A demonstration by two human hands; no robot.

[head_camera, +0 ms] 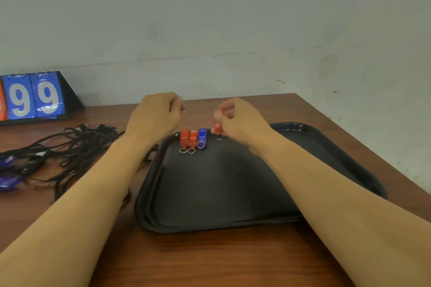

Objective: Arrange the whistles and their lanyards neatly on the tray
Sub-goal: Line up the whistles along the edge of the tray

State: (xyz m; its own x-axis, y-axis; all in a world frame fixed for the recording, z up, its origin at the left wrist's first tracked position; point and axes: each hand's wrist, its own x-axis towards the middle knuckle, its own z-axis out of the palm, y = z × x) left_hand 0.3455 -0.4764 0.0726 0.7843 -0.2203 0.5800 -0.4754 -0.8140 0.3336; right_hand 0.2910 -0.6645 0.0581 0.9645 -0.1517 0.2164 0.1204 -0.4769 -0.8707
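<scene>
1. Head view: blue scoreboard (pixel 35 98) cards at the table's far left read "9 9" in white.
2. Right hand (pixel 240 121) pinches a red whistle (pixel 217 127) above the black tray's (pixel 326 147) far edge, just right of two red whistles (pixel 188 138) and a blue whistle (pixel 202 137).
3. Left hand (pixel 156 114) hovers loosely curled, holding nothing.
4. Black cord lanyards (pixel 70 147) lie tangled left of the glossy plastic tray on the wooden table (pixel 210 258).

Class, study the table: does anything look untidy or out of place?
Yes. The black lanyards lie in a tangled heap on the table, left of the tray, with blue whistles still among them. The three whistles on the tray stand in a neat row.
</scene>
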